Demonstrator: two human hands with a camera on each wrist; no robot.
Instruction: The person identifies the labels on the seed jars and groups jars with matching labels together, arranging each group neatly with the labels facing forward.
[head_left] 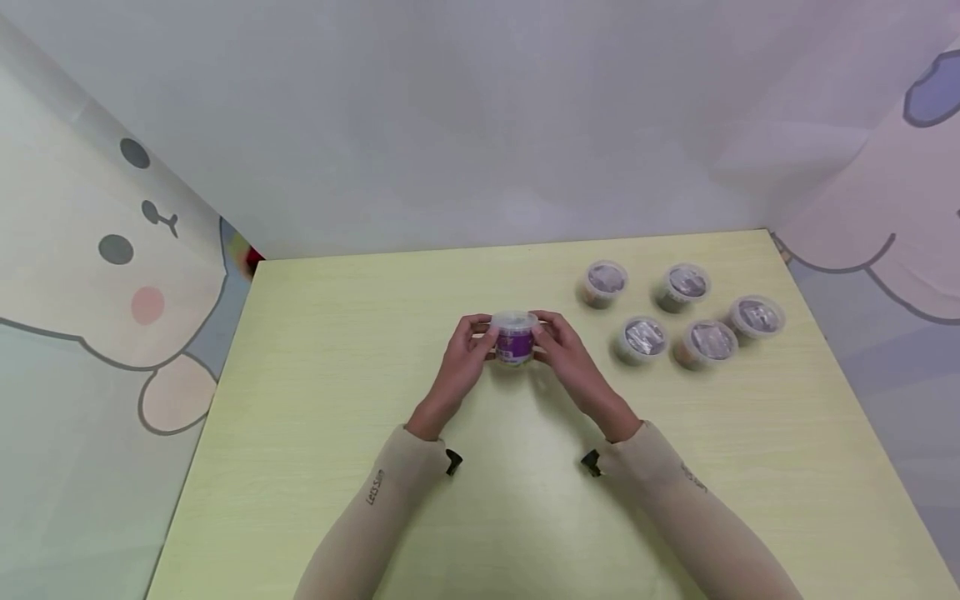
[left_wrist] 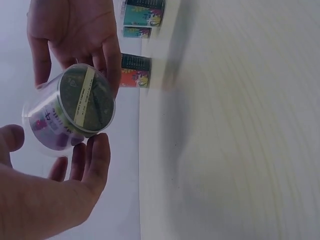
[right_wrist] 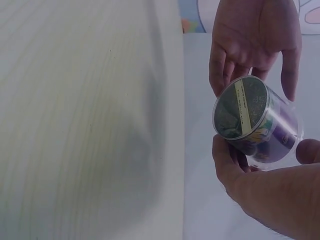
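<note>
A small clear plastic tub (head_left: 514,346) with a purple label and a translucent lid is held between both hands, raised off the table. My left hand (head_left: 462,360) grips its left side with curled fingers and thumb. From the opposite side my right hand (head_left: 568,362) holds it in the same way. Seen in the left wrist view, the tub's base (left_wrist: 86,100) is dark with a pale printed strip across it. The right wrist view also shows this base (right_wrist: 240,107), tilted toward the camera.
Several similar lidded tubs stand on the right of the pale wooden table (head_left: 315,400), among them a near one (head_left: 642,339) and a rightmost one (head_left: 757,317). A white backdrop (head_left: 480,125) rises behind, with cartoon-printed cloth (head_left: 90,250) at the sides.
</note>
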